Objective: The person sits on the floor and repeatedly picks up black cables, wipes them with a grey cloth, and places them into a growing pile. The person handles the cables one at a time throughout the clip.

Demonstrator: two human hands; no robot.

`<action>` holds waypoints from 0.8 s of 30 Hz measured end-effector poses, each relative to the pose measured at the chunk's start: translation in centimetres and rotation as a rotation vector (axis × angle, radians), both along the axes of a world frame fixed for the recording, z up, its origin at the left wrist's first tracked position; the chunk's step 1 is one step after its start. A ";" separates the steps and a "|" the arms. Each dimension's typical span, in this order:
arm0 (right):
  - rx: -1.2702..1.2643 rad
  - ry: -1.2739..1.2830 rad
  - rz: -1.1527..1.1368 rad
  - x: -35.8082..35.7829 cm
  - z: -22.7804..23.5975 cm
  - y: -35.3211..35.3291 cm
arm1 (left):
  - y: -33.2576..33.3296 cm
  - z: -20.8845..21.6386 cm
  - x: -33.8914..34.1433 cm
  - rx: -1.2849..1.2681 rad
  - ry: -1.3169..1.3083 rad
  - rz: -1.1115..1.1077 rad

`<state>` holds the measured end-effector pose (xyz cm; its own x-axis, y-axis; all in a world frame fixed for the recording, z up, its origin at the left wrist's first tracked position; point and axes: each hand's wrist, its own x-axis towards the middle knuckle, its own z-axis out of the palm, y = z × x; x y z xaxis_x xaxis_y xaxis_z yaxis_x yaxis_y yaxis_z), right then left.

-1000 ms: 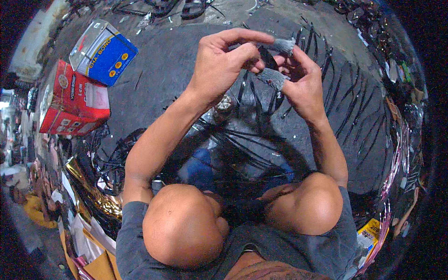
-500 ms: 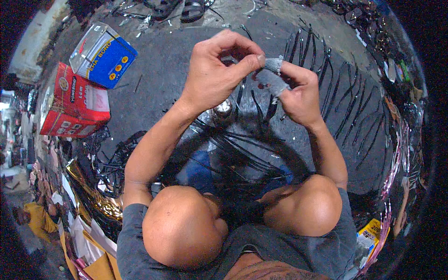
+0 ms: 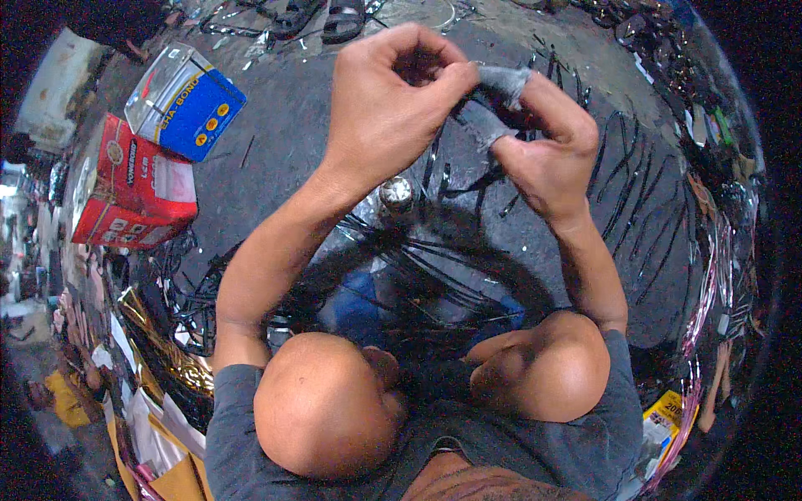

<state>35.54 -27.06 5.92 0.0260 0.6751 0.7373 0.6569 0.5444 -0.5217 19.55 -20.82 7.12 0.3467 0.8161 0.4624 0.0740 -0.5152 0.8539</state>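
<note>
My left hand (image 3: 388, 104) is raised ahead of me, thumb and forefinger pinched together on a thin black strip (image 3: 462, 102), mostly hidden by the fingers. Close by on its right, my right hand (image 3: 547, 146) has thumb and forefinger bent toward the same strip. Worn grey cloth sleeves (image 3: 504, 83) cover those two fingers. Beneath the hands, a shiny round metal thing (image 3: 396, 193) stands on the floor. A bundle of long black strips (image 3: 426, 267) lies between it and my knees.
Many separate black strips (image 3: 639, 188) are laid out on the right. At the left stand a blue box (image 3: 196, 117) and a red box (image 3: 138, 188). Black sandals (image 3: 342, 21) lie at the far edge. Gold foil sheeting (image 3: 180, 363) and papers are near my left side.
Both hands have moved up and away from me, and the right hand has shifted rightward. The round metal thing now shows more fully below them.
</note>
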 end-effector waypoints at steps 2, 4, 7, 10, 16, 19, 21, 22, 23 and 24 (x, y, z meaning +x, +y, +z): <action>0.001 -0.049 0.030 0.6 -1.4 0.2 | 0.1 -1.4 0.0 -0.082 -0.051 0.000; -0.027 -0.062 0.007 0.5 -1.9 0.0 | -0.2 -2.1 0.0 -0.199 -0.080 -0.005; -0.041 -0.030 0.004 0.2 -2.7 -0.2 | -0.2 -3.5 0.2 -0.324 -0.154 -0.021; -0.067 -0.017 -0.008 -0.1 -2.8 -0.4 | -0.7 -3.9 0.0 -0.454 -0.264 -0.048; -0.089 0.055 0.013 -0.5 -3.1 -0.9 | -1.8 -5.2 -0.2 -0.501 -0.399 -0.132; -0.153 0.076 0.058 -0.6 -3.3 -1.5 | -1.8 -5.4 -1.0 -0.418 -0.266 -0.083; -0.194 0.002 0.033 -0.7 -3.5 -2.2 | -1.6 -5.7 -1.9 -0.396 -0.281 -0.069; -0.195 -0.006 0.060 -0.8 -3.7 -2.6 | -1.5 -5.8 -2.5 -0.386 -0.287 -0.060; -0.197 -0.013 0.087 -0.7 -4.0 -3.1 | -1.0 -5.8 -3.4 -0.380 -0.271 0.008; -0.202 -0.025 0.103 -0.3 -4.4 -3.7 | -0.4 -5.8 -4.3 -0.400 -0.220 0.046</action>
<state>35.25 -30.72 1.55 -0.0677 0.8071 0.5865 0.6171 0.4957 -0.6111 15.26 -21.24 1.37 0.2347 0.9578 0.1662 -0.1157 -0.1422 0.9830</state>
